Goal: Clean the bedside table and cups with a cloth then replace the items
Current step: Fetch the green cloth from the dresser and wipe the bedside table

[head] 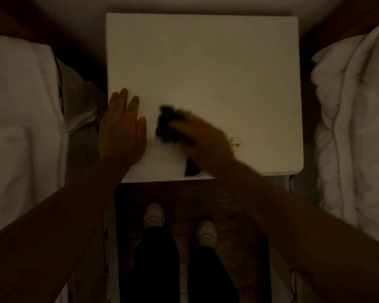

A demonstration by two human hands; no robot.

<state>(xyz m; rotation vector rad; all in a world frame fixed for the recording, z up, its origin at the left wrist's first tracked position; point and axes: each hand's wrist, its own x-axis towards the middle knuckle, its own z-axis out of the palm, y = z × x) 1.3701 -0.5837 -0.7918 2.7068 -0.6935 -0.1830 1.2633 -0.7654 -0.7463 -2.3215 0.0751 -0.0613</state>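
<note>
The white bedside table (pixel 206 68) fills the middle of the dim head view, seen from above. My left hand (pixel 122 127) lies flat on its front left corner, fingers apart and holding nothing. My right hand (pixel 204 141), blurred, presses a dark cloth (pixel 167 125) onto the tabletop near the front edge. A small patch of brown crumbs (pixel 234 142) lies on the surface just right of my right hand. No cups are in view.
Beds with white bedding stand close on both sides, the left bed (pixel 20 106) and the right bed (pixel 354 117). My feet in white shoes (pixel 153 215) stand on the wooden floor in the narrow gap before the table.
</note>
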